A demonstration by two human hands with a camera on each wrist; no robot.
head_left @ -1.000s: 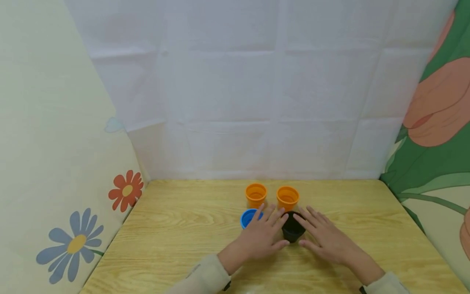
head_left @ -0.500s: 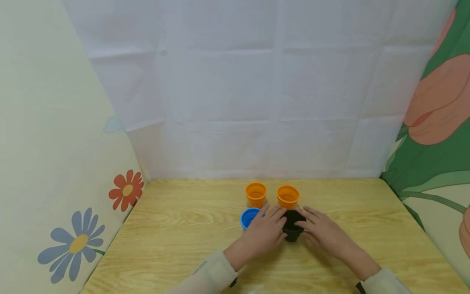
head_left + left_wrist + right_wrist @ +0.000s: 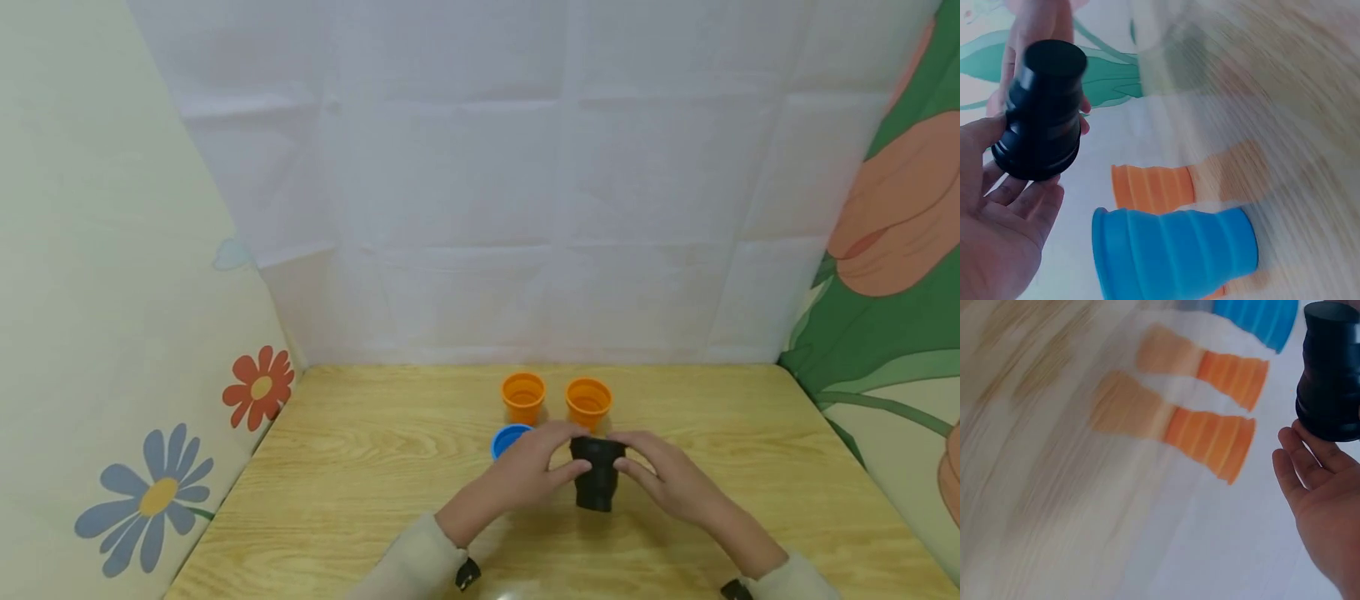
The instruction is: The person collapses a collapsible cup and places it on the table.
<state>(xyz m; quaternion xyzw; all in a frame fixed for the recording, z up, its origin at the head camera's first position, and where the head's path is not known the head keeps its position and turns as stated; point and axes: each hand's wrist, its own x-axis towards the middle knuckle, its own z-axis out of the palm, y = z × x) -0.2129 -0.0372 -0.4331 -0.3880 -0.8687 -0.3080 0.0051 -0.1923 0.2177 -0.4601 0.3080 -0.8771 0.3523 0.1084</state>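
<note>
A black ribbed cup (image 3: 597,472) is held up off the table between my two hands, tilted so its base points toward me and its mouth is turned away. My left hand (image 3: 525,467) grips its left side, thumb on the near wall and fingers around the rim. From the other side my right hand (image 3: 670,475) holds it likewise, thumb against the wall. The left wrist view shows the black cup (image 3: 1044,112) raised, its base upward. Just left of it, partly behind my left hand, stands a blue cup (image 3: 509,440).
Two orange cups, the left one (image 3: 522,398) and the right one (image 3: 588,402), stand upright behind the blue cup. All are on a wood-grain table (image 3: 375,483). A white cloth (image 3: 465,183) hangs at the back, with flower-patterned panels at both sides.
My hands, earlier spread around the standing black cup, have closed on it. The cup has been raised and tipped, so its side shows instead of its open mouth. The other cups stayed put.
</note>
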